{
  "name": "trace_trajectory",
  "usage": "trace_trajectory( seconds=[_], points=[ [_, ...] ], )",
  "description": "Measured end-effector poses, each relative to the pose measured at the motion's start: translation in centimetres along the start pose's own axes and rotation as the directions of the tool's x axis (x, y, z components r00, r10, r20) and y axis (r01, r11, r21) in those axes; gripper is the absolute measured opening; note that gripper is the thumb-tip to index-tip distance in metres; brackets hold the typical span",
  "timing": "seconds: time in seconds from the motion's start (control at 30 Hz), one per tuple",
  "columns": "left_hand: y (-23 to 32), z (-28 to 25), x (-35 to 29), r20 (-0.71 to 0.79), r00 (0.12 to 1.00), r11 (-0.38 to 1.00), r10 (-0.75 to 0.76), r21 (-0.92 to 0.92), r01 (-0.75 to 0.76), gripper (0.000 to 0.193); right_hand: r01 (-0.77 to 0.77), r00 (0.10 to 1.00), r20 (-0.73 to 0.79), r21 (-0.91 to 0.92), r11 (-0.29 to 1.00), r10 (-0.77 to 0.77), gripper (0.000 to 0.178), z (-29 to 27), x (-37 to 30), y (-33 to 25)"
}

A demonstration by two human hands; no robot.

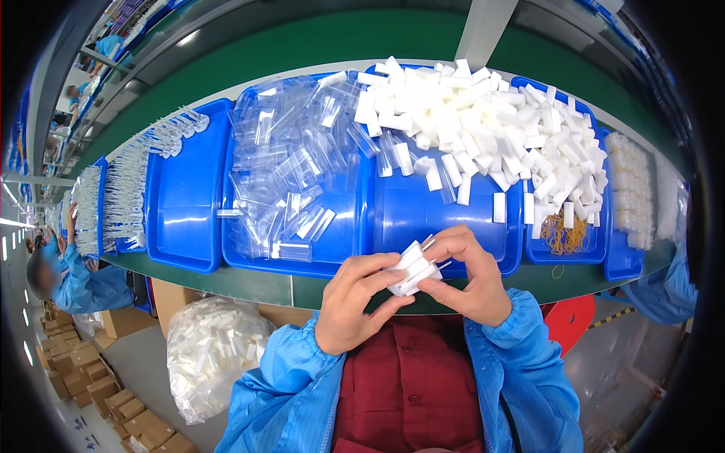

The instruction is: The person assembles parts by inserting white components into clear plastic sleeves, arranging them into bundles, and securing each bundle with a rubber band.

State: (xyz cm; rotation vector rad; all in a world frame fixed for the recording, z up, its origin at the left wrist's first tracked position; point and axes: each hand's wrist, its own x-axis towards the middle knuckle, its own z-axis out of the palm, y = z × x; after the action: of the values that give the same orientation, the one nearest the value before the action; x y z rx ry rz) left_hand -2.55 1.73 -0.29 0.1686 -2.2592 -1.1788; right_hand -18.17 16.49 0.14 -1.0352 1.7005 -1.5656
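Close to my chest, at the near edge of the trays, both hands meet around a small bundle of white blocks. My left hand pinches its left side between thumb and fingers. From the right, the thumb and fingers of my right hand close on the other end. Thin rod-like pieces stick out of the bundle beside the right fingers; what they are I cannot make out. Just beyond, a blue tray carries a heap of loose white blocks. Clear plastic sleeves lie in the blue tray to the left.
Yellow rubber bands lie in a right-hand tray, beside stacked translucent pieces. At left are a blue tray and rows of white stemmed parts. A bag of white pieces stands below. Another person works at far left.
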Motion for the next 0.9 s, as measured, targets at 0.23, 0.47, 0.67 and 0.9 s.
trace_trajectory(
  seconds=[0.23, 0.47, 0.67, 0.9],
  points=[
    [0.6, -0.8, 1.1, 0.143, 0.978, 0.970, -0.149, -0.169, 0.172, 0.045, 0.194, 0.981, 0.017, -0.133, 0.972, -0.193, 0.034, 0.2, 0.1, -0.2],
    [-0.4, -1.0, 0.7, 0.032, 0.980, 0.974, -0.195, -0.110, 0.198, 0.034, 0.115, 0.979, -0.117, -0.359, 0.926, -0.167, 0.024, -1.8, 3.0, -0.7],
    [0.1, -0.7, 1.0, 0.034, 0.978, 0.972, -0.205, -0.113, 0.207, 0.033, 0.128, 0.932, -0.033, -0.901, 0.414, -0.361, 0.033, -2.7, 5.6, 1.3],
    [-0.7, -0.7, 0.1, 0.003, 0.911, 0.807, -0.413, -0.462, 0.367, 0.027, 0.124, 0.990, 0.103, -0.964, 0.237, -0.099, 0.030, -1.8, 3.7, -0.1]
  ],
)
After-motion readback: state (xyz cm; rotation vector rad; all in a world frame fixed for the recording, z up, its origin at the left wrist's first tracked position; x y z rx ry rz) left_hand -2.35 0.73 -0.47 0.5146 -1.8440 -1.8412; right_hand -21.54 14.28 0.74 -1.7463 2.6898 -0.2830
